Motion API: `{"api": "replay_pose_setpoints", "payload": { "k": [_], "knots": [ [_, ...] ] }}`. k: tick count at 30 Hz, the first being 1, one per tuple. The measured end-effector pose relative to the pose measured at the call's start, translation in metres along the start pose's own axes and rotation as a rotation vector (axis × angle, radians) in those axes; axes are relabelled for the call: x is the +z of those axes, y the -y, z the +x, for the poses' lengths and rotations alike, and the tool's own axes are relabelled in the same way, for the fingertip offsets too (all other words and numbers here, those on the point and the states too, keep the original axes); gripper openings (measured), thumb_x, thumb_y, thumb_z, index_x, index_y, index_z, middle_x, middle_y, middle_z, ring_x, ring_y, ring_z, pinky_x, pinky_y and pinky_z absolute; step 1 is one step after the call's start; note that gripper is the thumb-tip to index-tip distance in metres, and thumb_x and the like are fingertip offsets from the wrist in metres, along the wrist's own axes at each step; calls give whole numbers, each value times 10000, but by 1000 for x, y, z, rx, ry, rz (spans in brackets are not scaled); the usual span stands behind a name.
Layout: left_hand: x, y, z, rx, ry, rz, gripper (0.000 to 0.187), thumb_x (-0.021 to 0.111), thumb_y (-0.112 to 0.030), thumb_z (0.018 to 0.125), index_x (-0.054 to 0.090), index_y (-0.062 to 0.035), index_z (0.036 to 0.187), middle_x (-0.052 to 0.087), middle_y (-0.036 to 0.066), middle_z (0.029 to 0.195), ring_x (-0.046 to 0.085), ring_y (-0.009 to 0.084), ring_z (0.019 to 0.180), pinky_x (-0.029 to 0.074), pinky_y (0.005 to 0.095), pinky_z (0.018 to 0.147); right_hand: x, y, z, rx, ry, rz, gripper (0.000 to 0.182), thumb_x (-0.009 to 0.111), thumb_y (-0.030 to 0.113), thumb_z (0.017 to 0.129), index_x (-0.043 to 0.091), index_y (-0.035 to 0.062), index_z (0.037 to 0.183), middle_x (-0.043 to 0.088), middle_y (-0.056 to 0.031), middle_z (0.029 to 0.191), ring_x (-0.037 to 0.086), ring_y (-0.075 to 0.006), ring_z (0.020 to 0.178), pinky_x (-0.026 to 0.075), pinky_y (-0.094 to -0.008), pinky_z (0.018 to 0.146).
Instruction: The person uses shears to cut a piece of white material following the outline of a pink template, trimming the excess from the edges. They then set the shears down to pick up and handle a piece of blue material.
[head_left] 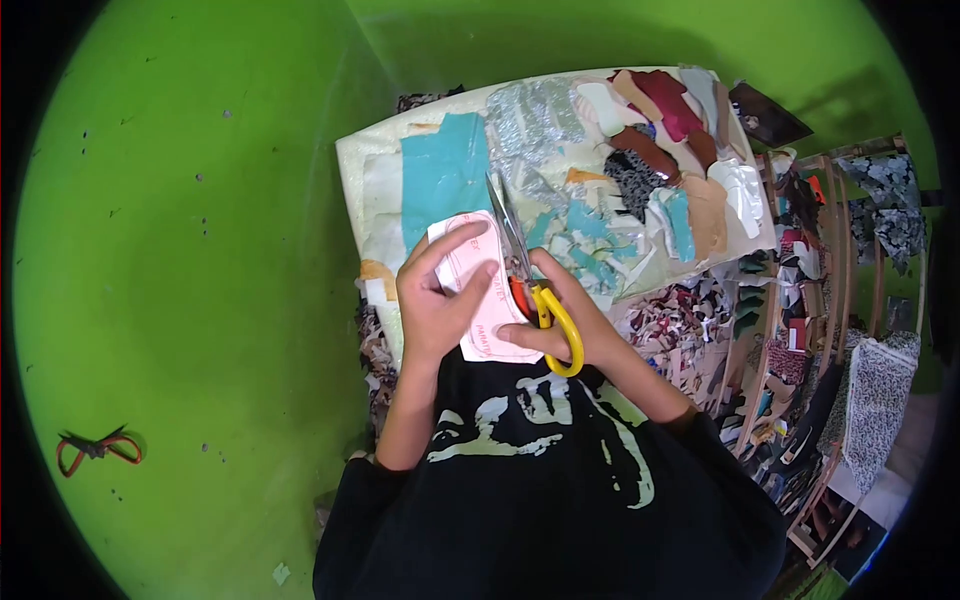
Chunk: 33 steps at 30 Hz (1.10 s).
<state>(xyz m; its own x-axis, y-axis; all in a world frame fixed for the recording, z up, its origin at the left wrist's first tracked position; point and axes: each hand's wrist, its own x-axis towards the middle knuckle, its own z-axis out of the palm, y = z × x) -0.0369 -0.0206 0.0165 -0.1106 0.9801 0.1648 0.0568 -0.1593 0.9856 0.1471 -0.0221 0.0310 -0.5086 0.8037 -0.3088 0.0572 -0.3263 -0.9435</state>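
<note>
A white sheet piece [470,342] with red printed lettering and a curved outline drawn on it is held up over the table. My left hand [436,305] pinches its left side, thumb and index finger lying across the front. Yellow-handled scissors [571,330] rest in my right hand [572,305], their metal blades pointing up along the sheet's right edge. My right thumb presses on the sheet's lower right. Whether the blades are parted is hard to make out. Behind the sheet, a teal piece of material [450,165] lies on the table.
The pale table [365,150] bears teal scraps [590,220], a clear plastic bag [535,115], and brown and maroon pieces [670,105]. A rack [800,330] stuffed with material stands at right. Another pair of scissors [98,446] is at the far left against the green surface.
</note>
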Motion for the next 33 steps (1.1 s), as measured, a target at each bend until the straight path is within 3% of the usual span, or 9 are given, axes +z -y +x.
{"api": "replay_pose_setpoints", "payload": {
  "k": [1,5,9,15,17,20,26,29,33],
  "knots": [
    [-9,12,-2,55,-4,40,343,736,57,812,676,40,1149,674,129,1118,643,155,1004,510,270,851,7,-3,-2,3,-11,51,562,851,115,724,511,74,1170,450,61,809,422,-43,721,358,-199,654],
    [-37,32,-18,-168,-143,-107,389,750,21,836,641,39,1209,681,132,1083,662,79,775,480,168,592,15,-21,-5,37,-119,4,523,789,41,786,505,60,1225,532,32,785,504,-48,680,395,-207,594],
    [-62,28,-25,-154,-115,-107,550,736,51,830,537,25,1342,653,87,1040,670,96,798,508,186,645,13,-21,-8,-50,-261,-134,517,793,76,723,551,58,1180,521,41,779,479,-58,680,391,-213,620],
    [-97,33,-39,-486,458,-249,570,752,57,798,542,46,1327,619,55,1080,660,143,968,533,269,841,22,-22,6,-211,-601,-43,520,830,86,744,546,18,1175,559,18,790,541,-67,701,455,-217,646],
    [-96,33,-46,-580,593,-288,575,751,56,803,528,56,1333,640,71,1140,634,143,1039,515,283,898,23,-28,20,-278,-607,-85,530,851,104,735,553,21,1166,559,19,783,536,-66,698,449,-215,636],
    [-97,35,-49,-535,691,-319,572,740,35,822,507,62,1344,642,97,1179,638,113,991,532,268,844,34,-24,34,-324,-582,-129,524,883,129,727,569,40,1137,547,31,761,519,-56,684,435,-218,612],
    [-107,33,-45,-473,675,-323,576,744,34,819,494,53,1338,632,67,1179,609,113,1053,501,271,912,41,-12,49,-361,-505,-144,509,884,121,733,570,51,1128,541,31,750,521,-52,679,430,-221,606],
    [-107,32,-43,-430,692,-316,564,747,26,820,500,46,1327,624,66,1193,592,109,1085,492,278,927,40,-5,51,-312,-484,-198,519,900,165,712,590,53,1114,564,21,832,529,-73,772,454,-230,715],
    [-108,33,-40,-499,755,-321,554,748,15,822,497,35,1315,618,71,1206,585,109,1097,488,294,940,40,4,58,-294,-403,-218,535,904,157,704,589,56,1125,559,30,796,518,-66,732,438,-222,671]
  ]
}}
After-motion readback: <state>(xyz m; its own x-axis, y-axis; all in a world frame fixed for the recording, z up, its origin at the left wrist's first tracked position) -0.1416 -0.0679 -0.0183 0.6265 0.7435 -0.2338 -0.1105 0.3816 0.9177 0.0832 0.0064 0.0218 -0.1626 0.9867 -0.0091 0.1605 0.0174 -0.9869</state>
